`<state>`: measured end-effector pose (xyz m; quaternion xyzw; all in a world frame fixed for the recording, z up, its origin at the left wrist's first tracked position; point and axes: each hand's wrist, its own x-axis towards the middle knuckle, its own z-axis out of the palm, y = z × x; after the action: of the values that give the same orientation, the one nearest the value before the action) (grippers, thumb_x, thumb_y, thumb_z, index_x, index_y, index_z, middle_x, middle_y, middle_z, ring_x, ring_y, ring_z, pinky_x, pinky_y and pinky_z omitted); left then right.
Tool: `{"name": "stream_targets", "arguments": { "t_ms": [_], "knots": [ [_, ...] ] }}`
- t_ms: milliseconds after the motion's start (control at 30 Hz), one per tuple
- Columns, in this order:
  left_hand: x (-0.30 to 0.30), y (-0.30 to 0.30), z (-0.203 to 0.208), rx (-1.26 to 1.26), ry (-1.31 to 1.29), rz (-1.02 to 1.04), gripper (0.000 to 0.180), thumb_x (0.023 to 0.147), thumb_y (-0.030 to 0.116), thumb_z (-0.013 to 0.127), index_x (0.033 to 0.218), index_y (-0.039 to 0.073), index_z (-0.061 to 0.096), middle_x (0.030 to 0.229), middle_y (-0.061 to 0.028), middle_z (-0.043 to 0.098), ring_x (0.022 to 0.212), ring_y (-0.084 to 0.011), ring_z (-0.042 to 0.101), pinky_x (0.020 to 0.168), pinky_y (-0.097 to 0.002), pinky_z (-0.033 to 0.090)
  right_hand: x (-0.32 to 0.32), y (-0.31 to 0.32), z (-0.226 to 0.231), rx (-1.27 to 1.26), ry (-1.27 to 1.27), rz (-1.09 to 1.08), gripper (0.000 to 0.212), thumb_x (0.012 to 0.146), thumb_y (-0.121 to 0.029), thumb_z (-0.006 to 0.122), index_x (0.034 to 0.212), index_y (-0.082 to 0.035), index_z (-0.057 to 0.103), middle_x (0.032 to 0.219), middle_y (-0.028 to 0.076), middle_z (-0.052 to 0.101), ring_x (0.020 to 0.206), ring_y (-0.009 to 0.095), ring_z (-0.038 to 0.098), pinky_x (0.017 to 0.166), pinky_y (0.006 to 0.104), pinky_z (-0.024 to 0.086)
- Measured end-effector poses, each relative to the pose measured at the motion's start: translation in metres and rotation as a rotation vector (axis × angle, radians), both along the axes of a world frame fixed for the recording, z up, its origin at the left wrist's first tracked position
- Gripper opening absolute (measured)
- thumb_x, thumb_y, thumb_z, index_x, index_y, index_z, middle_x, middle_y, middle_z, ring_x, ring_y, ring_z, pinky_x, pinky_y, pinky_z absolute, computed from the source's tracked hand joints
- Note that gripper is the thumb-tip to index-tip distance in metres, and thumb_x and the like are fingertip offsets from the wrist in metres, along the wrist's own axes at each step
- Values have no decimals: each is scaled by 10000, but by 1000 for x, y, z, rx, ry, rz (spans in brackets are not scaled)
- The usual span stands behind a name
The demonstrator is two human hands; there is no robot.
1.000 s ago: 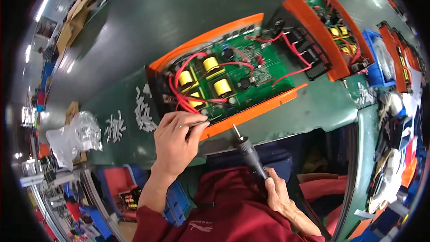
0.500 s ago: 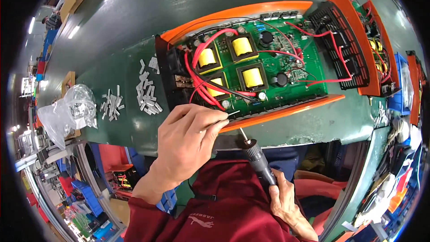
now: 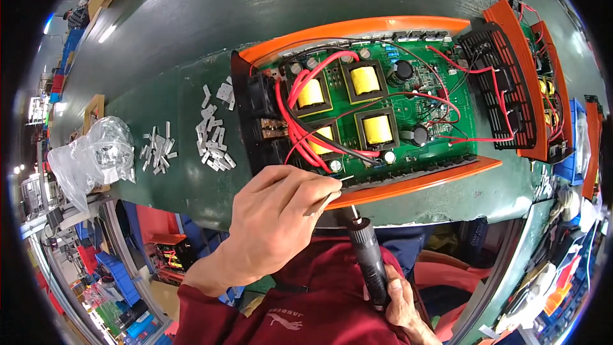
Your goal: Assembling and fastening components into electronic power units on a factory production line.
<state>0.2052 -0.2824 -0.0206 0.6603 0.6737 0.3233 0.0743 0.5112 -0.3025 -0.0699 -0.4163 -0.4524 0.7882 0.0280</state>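
Observation:
An opened electronic unit lies on the bench, with a green circuit board, yellow-wound transformers and orange side panels. My left hand is closed in a pinch at the near panel's left part. A thin, light metal strip sticks out past its fingertips, just inside that panel; the rest of it is hidden by the fingers. My right hand is wrapped round the lower body of a black electric screwdriver. The screwdriver's bit points up at the outer side of the near panel; I cannot tell whether it touches.
Two heaps of small metal bars lie left of the unit, beside a clear plastic bag. Red and black wires run to a black slotted end plate. Another orange unit and a blue bin stand to the right.
The view has shifted, so the unit sits farther right and lower. The screwdriver stands somewhat more upright, with my right hand lower in the picture. My left hand keeps its pinch.

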Motion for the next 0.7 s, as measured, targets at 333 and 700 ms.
{"name": "stream_targets", "arguments": {
  "t_ms": [333, 700],
  "knots": [
    [-4, 2, -1, -15, 31, -35, 313, 765, 33, 815, 1025, 90, 650, 899, 8, 716, 769, -166, 686, 758, -312, 539, 1, 2, -12, 565, -123, 94, 422, 1028, -293, 460, 1292, 29, 534, 847, 229, 648, 704, 412, 648, 670, 450, 511],
    [-3, 3, 3, -32, 29, -32, 285, 779, 34, 804, 1018, 96, 663, 910, 10, 726, 790, -159, 699, 762, -304, 533, -5, -4, -8, 245, -52, 22, 512, 1075, -454, 408, 1216, 18, 547, 806, 130, 659, 676, 222, 624, 634, 374, 506]
  ]
}}
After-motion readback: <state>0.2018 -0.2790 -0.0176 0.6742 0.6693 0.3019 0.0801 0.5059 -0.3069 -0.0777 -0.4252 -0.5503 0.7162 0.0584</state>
